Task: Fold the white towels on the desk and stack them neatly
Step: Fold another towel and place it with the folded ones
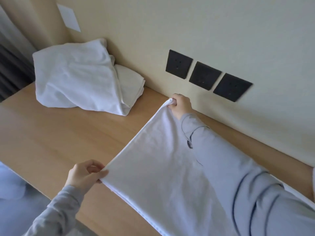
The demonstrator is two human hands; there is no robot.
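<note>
A white towel [162,167] lies spread over the right half of the wooden desk [59,133], its left edge stretched taut. My left hand [85,174] pinches the near left corner of this towel. My right hand [180,104] grips the far left corner, close to the wall. My right sleeve lies across the towel and hides part of it. At the desk's far left a rumpled white towel [73,77] lies heaped over a small pile of folded white towels [131,82].
Three black wall sockets [204,75] sit in a row on the cream wall just above the desk. A white paper [69,17] is stuck on the wall at upper left. Dark curtains hang at the far left. The desk's front edge runs diagonally at lower left.
</note>
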